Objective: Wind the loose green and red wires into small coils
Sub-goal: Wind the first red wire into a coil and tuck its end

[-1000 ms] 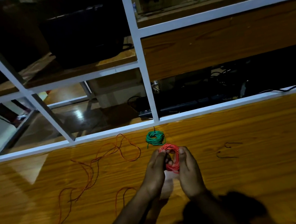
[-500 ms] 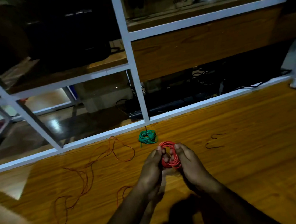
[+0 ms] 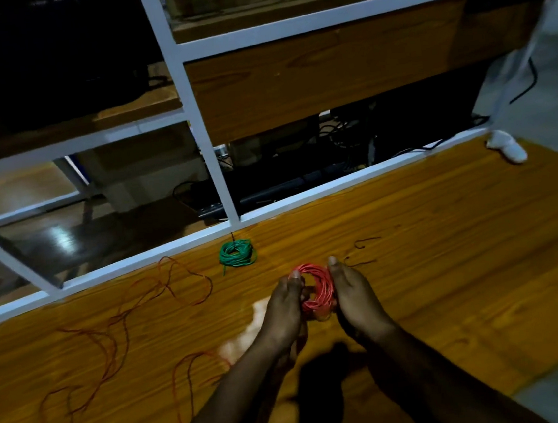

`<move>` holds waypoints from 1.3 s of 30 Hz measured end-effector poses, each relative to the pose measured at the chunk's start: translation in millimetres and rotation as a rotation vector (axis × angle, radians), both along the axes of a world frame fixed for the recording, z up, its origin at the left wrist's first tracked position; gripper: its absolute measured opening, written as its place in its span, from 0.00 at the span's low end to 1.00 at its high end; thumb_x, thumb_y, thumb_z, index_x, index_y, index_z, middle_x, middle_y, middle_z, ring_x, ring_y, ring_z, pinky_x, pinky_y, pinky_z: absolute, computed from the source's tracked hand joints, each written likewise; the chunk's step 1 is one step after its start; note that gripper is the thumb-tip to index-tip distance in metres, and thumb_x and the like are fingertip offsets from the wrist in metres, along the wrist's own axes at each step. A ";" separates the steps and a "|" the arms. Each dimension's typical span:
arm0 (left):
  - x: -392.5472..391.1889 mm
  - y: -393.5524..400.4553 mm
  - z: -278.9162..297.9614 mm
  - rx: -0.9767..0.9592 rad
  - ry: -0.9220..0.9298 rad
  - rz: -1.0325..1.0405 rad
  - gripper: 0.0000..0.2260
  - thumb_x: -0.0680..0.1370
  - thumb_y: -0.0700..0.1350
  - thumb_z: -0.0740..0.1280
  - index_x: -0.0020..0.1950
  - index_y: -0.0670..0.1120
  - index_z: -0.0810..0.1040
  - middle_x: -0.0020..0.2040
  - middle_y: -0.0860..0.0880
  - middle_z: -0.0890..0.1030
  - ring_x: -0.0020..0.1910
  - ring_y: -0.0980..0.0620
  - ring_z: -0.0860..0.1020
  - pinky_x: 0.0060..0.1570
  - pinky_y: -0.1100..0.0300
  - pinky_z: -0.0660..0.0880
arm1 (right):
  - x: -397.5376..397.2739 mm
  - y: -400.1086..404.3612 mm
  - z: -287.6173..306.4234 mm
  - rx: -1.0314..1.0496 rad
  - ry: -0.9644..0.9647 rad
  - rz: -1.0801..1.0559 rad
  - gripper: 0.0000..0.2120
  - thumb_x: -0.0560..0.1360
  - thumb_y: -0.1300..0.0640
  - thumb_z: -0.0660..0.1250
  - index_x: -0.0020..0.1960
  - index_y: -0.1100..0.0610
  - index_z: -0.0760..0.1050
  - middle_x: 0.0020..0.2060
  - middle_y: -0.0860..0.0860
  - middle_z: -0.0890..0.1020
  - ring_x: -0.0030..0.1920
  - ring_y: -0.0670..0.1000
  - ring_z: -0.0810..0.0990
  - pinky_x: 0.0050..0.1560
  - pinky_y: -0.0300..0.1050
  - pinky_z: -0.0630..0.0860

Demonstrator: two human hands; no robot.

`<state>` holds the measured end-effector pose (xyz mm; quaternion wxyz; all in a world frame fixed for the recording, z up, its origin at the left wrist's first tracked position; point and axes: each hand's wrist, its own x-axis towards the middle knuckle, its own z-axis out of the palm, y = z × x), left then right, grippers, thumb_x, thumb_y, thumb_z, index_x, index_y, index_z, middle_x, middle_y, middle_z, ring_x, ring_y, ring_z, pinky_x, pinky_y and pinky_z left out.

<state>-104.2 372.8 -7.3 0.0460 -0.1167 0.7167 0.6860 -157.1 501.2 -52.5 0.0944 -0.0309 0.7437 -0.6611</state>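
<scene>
A small red wire coil (image 3: pixel 316 288) stands upright between my two hands above the wooden table (image 3: pixel 448 262). My left hand (image 3: pixel 284 309) grips its left side with thumb on the rim. My right hand (image 3: pixel 353 293) grips its right side. A long loose tail of red wire (image 3: pixel 111 335) sprawls over the table to the left and runs back toward my left hand. A finished green wire coil (image 3: pixel 237 253) lies flat near the table's far edge, apart from my hands.
A short dark wire scrap (image 3: pixel 361 252) lies just right of my right hand. A white metal frame (image 3: pixel 191 110) with wooden shelves rises behind the table's far edge. A white object (image 3: pixel 506 147) sits at the far right corner.
The camera view has shifted, so the table and frame appear moved left and tilted. Both hands keep holding the red coil and have turned it slightly; the green coil lies still.
</scene>
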 end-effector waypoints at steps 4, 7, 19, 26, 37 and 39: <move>-12.1 12.3 -2.6 0.052 0.004 0.046 0.20 0.87 0.46 0.52 0.65 0.29 0.69 0.45 0.46 0.78 0.40 0.59 0.79 0.32 0.72 0.75 | -35.7 36.3 -12.9 0.534 0.255 -0.125 0.07 0.81 0.56 0.64 0.45 0.52 0.77 0.41 0.49 0.80 0.44 0.51 0.79 0.39 0.46 0.72; -26.9 20.7 -6.6 0.054 -0.027 0.176 0.22 0.85 0.52 0.54 0.67 0.35 0.69 0.61 0.36 0.78 0.56 0.47 0.80 0.36 0.68 0.76 | -61.8 52.5 -20.2 0.789 0.395 -0.087 0.05 0.76 0.59 0.71 0.51 0.55 0.79 0.48 0.50 0.81 0.54 0.54 0.75 0.47 0.45 0.69; -30.0 27.7 -17.8 0.051 -0.041 0.536 0.19 0.86 0.51 0.54 0.62 0.36 0.73 0.57 0.39 0.79 0.58 0.45 0.79 0.49 0.49 0.81 | -87.8 38.4 -34.2 1.030 0.589 0.265 0.13 0.78 0.62 0.65 0.61 0.55 0.77 0.57 0.53 0.80 0.60 0.53 0.76 0.55 0.44 0.74; -14.7 20.1 -19.3 -0.092 -0.002 0.608 0.17 0.86 0.50 0.52 0.41 0.46 0.69 0.34 0.51 0.73 0.33 0.57 0.76 0.37 0.60 0.73 | -59.3 19.4 2.5 0.259 0.416 0.283 0.09 0.80 0.61 0.63 0.52 0.50 0.79 0.49 0.48 0.77 0.43 0.44 0.78 0.41 0.42 0.73; 7.8 -14.9 -26.0 -0.207 0.129 0.602 0.18 0.86 0.49 0.52 0.53 0.38 0.75 0.45 0.40 0.79 0.45 0.45 0.79 0.43 0.59 0.75 | -3.5 -7.5 50.2 -0.067 0.211 0.474 0.10 0.81 0.62 0.64 0.49 0.49 0.79 0.43 0.46 0.83 0.44 0.46 0.83 0.41 0.40 0.76; 9.9 -22.8 -25.2 -0.207 0.156 0.569 0.18 0.86 0.50 0.52 0.57 0.40 0.76 0.48 0.40 0.80 0.49 0.44 0.80 0.47 0.56 0.77 | 4.4 -15.9 52.3 -0.085 0.152 0.481 0.10 0.80 0.62 0.65 0.49 0.49 0.81 0.41 0.45 0.84 0.41 0.44 0.82 0.40 0.40 0.75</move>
